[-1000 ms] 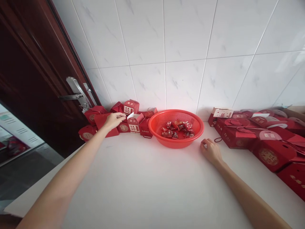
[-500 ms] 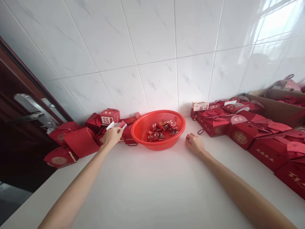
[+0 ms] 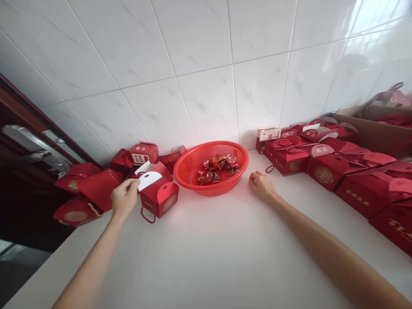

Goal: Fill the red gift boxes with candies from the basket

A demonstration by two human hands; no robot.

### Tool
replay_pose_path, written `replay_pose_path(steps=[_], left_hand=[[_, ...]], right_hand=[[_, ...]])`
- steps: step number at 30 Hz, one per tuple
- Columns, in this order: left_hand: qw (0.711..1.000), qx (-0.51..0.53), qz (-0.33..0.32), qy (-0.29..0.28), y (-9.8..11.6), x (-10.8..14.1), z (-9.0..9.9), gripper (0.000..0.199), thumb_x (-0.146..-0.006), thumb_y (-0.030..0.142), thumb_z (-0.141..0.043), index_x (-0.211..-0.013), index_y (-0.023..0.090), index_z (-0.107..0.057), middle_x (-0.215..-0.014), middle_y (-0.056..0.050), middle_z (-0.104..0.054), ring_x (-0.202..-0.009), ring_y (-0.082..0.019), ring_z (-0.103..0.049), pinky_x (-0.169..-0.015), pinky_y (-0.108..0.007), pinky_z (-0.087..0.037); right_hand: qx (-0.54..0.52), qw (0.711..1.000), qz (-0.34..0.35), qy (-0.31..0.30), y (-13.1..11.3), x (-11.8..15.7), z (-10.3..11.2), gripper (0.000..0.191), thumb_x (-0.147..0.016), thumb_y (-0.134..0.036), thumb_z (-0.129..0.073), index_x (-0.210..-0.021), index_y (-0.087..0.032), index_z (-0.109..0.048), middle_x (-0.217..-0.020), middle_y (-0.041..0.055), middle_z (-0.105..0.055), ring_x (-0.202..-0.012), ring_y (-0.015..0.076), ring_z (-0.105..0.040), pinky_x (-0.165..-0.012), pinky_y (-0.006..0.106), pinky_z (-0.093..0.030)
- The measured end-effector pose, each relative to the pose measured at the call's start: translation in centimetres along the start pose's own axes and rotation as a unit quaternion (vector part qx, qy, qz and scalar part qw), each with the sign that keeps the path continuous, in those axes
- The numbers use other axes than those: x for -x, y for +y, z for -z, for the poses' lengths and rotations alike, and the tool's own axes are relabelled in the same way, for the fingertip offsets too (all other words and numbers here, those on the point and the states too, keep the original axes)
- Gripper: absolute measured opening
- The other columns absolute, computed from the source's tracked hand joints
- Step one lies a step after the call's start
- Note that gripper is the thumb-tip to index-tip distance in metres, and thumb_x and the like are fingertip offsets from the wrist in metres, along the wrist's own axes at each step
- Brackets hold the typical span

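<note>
My left hand (image 3: 125, 197) pinches the white-backed flap of a red candy box (image 3: 157, 195), whose top stands open. The box has a gold emblem on its near side and a dark red cord hanging down to the table. Just right of it sits a red plastic basket (image 3: 210, 189) with several wrapped candies (image 3: 217, 168) inside. To the right of the basket, my right hand (image 3: 261, 185) rests on the white table (image 3: 206, 257) with its fingers curled in and nothing visible in them.
Several red boxes (image 3: 79, 210) are heaped at the left near a dark door with a metal handle (image 3: 35, 141). Rows of closed red boxes (image 3: 350, 197) line the right side. Behind them stands a cardboard carton (image 3: 363, 126). A white tiled wall (image 3: 206, 86) backs the table.
My left hand has drawn the red candy box forward and left, out from the group beside the basket. My right hand has stayed in place on the table.
</note>
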State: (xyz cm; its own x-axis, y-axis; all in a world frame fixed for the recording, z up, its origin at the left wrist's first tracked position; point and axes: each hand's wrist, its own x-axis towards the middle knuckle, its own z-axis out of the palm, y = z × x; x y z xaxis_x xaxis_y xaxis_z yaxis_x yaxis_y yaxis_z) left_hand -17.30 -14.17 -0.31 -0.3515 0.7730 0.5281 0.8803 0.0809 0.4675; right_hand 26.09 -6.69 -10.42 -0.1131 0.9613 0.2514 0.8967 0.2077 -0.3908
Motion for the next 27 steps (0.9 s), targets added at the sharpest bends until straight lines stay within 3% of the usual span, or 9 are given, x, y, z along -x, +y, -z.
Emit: replay_pose_path(steps=[5, 8, 13, 16, 22, 27], left_hand=[[0.991, 0.133, 0.004, -0.032, 2.2, 1.5, 0.7, 0.03, -0.074, 0.049, -0.049, -0.07, 0.02, -0.057, -0.071, -0.002, -0.063, -0.074, -0.02, -0.059, -0.068, -0.028, -0.05], [0.979, 0.188, -0.034, -0.068, 3.5, 2.1, 0.7, 0.03, -0.076, 0.048, -0.051, -0.065, 0.02, -0.054, -0.067, 0.0, -0.057, -0.068, -0.017, -0.052, -0.066, -0.026, -0.046], [0.949, 0.198, -0.131, -0.208, 4.3, 2.8, 0.4, 0.032, -0.079, 0.044, -0.057, -0.06, 0.018, -0.059, -0.065, -0.001, -0.058, -0.066, -0.016, -0.054, -0.066, -0.027, -0.045], [0.929, 0.215, -0.135, -0.268, 4.1, 3.0, 0.4, 0.031, -0.079, 0.043, -0.059, -0.063, 0.018, -0.064, -0.066, -0.002, -0.062, -0.066, -0.016, -0.058, -0.067, -0.028, -0.047], [0.93, 0.277, -0.084, -0.225, 3.9, 2.7, 0.8, 0.026, -0.074, 0.044, -0.067, -0.076, 0.019, -0.071, -0.074, -0.003, -0.067, -0.071, -0.018, -0.063, -0.071, -0.03, -0.053], [0.94, 0.298, -0.051, -0.157, 4.2, 2.2, 0.9, 0.028, -0.072, 0.046, -0.071, -0.075, 0.018, -0.069, -0.072, -0.003, -0.068, -0.072, -0.021, -0.067, -0.074, -0.034, -0.056]], right_hand=[[-0.017, 1.0, 0.01, 0.019, 0.4, 0.0, -0.2, 0.023, -0.085, -0.014, -0.049, -0.086, -0.018, -0.071, -0.094, 0.0096, -0.07, -0.076, 0.0199, -0.063, -0.067, 0.027, -0.039], [-0.027, 0.999, 0.017, 0.038, 0.8, 0.0, -0.4, 0.022, -0.084, -0.015, -0.049, -0.084, -0.018, -0.071, -0.089, 0.0085, -0.07, -0.07, 0.0188, -0.061, -0.063, 0.027, -0.038], [-0.046, 0.997, 0.035, 0.058, 1.4, -0.1, -0.8, 0.022, -0.083, -0.018, -0.049, -0.08, -0.018, -0.071, -0.083, 0.0077, -0.069, -0.064, 0.0177, -0.059, -0.06, 0.027, -0.039], [-0.057, 0.995, 0.043, 0.068, 1.7, -0.2, -1.0, 0.021, -0.081, -0.02, -0.049, -0.078, -0.019, -0.07, -0.082, 0.0083, -0.069, -0.064, 0.0183, -0.059, -0.06, 0.027, -0.04], [-0.066, 0.993, 0.054, 0.078, 2.0, -0.4, -1.3, 0.021, -0.081, -0.022, -0.048, -0.076, -0.019, -0.069, -0.079, 0.0081, -0.068, -0.064, 0.0192, -0.06, -0.06, 0.028, -0.04], [-0.069, 0.992, 0.053, 0.087, 2.2, -0.4, -1.5, 0.021, -0.08, -0.024, -0.049, -0.074, -0.02, -0.068, -0.077, 0.0074, -0.067, -0.062, 0.0183, -0.058, -0.059, 0.028, -0.039]])
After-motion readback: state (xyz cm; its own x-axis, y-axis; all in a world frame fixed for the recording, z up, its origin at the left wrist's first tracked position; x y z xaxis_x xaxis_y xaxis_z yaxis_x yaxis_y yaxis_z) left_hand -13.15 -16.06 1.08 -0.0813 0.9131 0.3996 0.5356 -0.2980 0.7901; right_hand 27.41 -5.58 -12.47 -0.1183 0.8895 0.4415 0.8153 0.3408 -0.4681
